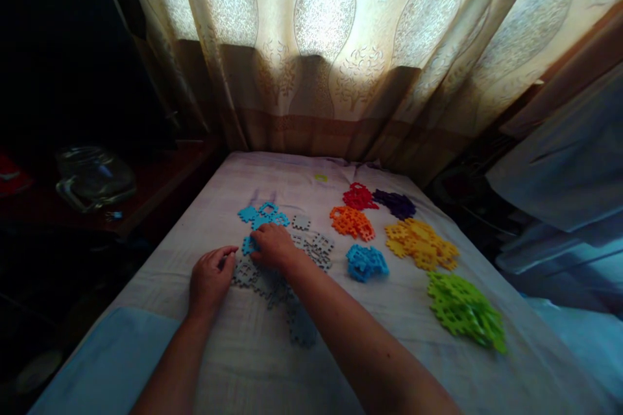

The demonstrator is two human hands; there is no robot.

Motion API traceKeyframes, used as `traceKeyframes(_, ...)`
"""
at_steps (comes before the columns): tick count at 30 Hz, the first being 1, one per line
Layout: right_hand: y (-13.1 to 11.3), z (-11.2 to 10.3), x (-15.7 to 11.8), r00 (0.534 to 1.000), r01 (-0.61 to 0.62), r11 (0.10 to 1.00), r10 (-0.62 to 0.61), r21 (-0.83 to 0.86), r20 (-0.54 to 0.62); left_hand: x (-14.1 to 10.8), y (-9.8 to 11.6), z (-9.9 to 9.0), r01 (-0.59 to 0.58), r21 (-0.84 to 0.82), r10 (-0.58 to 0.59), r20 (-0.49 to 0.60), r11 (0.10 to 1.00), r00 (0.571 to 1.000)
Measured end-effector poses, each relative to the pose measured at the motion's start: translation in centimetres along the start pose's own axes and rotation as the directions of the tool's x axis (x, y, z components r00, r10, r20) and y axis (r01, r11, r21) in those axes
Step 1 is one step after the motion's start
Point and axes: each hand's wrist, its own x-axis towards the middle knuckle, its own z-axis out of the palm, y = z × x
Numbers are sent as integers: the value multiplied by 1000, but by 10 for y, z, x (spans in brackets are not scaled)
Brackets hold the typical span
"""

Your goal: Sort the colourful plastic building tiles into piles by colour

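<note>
My right hand (273,245) reaches over the grey pieces, its fingers closed at a blue piece (248,245) on the cloth. My left hand (213,275) rests at the left edge of the grey pile, fingers curled together; what they hold, if anything, is too small to make out. Grey notched pieces (265,280) spread under and around my right forearm. Just beyond my right hand lie several light-blue pieces (265,213), with a single grey square (301,222) beside them. A second blue pile (366,262) sits right of my right forearm.
Toward the right lie orange (351,222), red (358,196), purple (395,203), yellow (421,243) and green (467,311) piles. A small green piece (320,177) is near the back. A glass jug (95,178) stands on the side table at left. Curtains (321,78) hang behind.
</note>
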Motion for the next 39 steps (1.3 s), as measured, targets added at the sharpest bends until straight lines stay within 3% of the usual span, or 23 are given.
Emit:
traceKeyframes(7, 2, 2, 6, 1000, -21, 1000, 20, -12, -17, 2, 0, -1, 12, 18, -13, 6, 1000, 1000)
traceKeyframes(12, 9, -7, -16, 979, -82, 992, 99, 99, -178, 2, -1, -1, 19, -13, -19, 9, 1000, 1000)
traceKeyframes(16, 35, -12, -72, 885, -229, 948, 297, 220, -359, 2, -1, -1, 22, -6, -22, 12, 1000, 1000)
traceKeyframes(20, 73, -5, -146, 765, -379, 903, 429, 204, -480, 2, 0, -2, 1, 15, -1, 6, 1000, 1000)
traceKeyframes(23, 97, 4, -190, 729, -431, 892, 433, 135, -531, 2, 1, -3, -2, 32, 2, 9, 999, 1000)
traceKeyframes(26, 110, 13, -217, 717, -454, 888, 412, 72, -562, 2, 2, -3, 3, 45, -3, 14, 999, 1000)
traceKeyframes(33, 117, 27, -231, 691, -487, 871, 432, 70, -580, 3, 2, -4, -8, 41, 7, 14, 999, 1000)
traceKeyframes(39, 109, 11, -216, 656, -440, 891, 407, 116, -636, 2, 0, -2, -8, 11, 8, 15, 1000, 1000)
